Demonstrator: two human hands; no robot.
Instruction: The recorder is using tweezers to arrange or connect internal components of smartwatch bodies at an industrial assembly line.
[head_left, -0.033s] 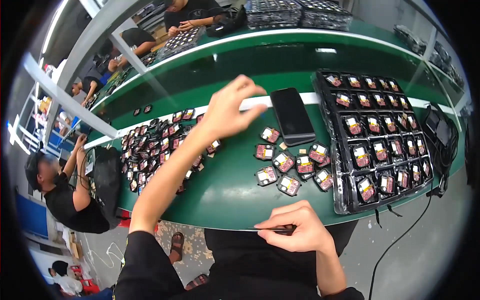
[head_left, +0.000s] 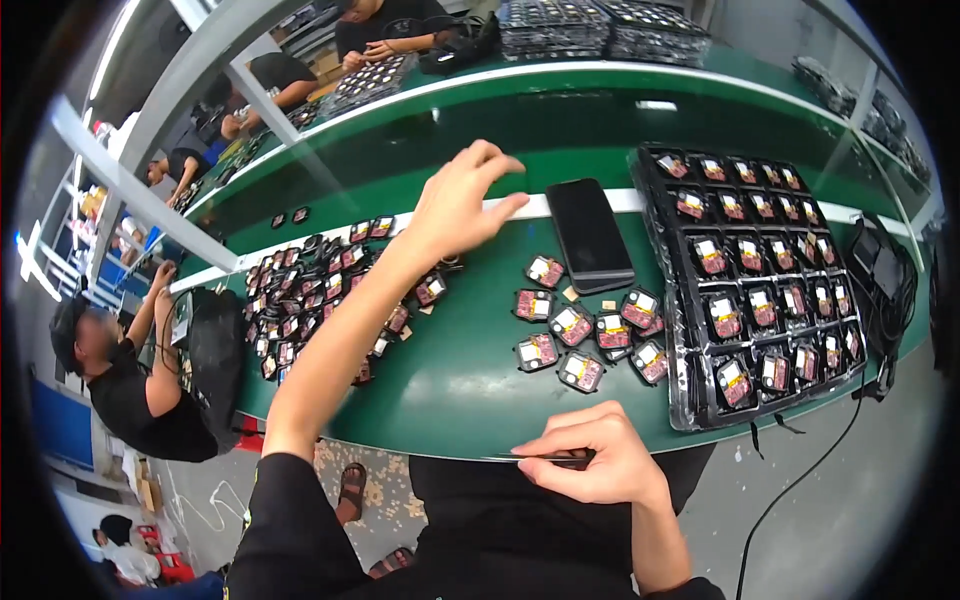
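Observation:
My left hand (head_left: 462,205) is raised over the green table (head_left: 450,380), fingers spread and curled, holding nothing. It hovers between a heap of small black parts (head_left: 310,290) on the left and a looser group of the same pink-and-white labelled parts (head_left: 585,335). My right hand (head_left: 600,462) rests at the table's front edge, pinching a thin dark tool (head_left: 535,458) that points left. A black tray (head_left: 690,400) on the right holds several such parts in rows.
A black phone (head_left: 590,235) lies face up beyond the loose parts. A black device with cables (head_left: 880,275) sits at the right end of the table. A person in black (head_left: 125,385) stands at the left. Other people work at the far bench (head_left: 390,35), where trays are stacked (head_left: 590,25).

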